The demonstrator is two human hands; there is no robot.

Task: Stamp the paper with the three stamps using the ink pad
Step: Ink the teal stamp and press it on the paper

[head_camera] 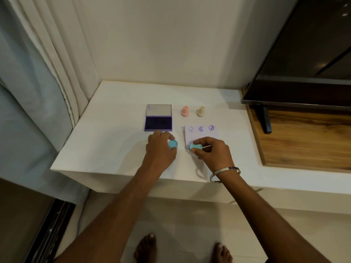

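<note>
Left hand (161,147) pinches the teal cap (173,144); right hand (210,151) grips the teal stamp (195,147), paper (201,134) just past its fingertips.

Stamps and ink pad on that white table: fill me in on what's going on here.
A person stands at the white table. The right hand grips a teal stamp tipped on its side at the near edge of the paper, and the left hand pinches its round teal cap. The paper already shows three purple prints along its far edge. The ink pad lies open, and a pink stamp and a cream stamp stand upright behind the paper.
</note>
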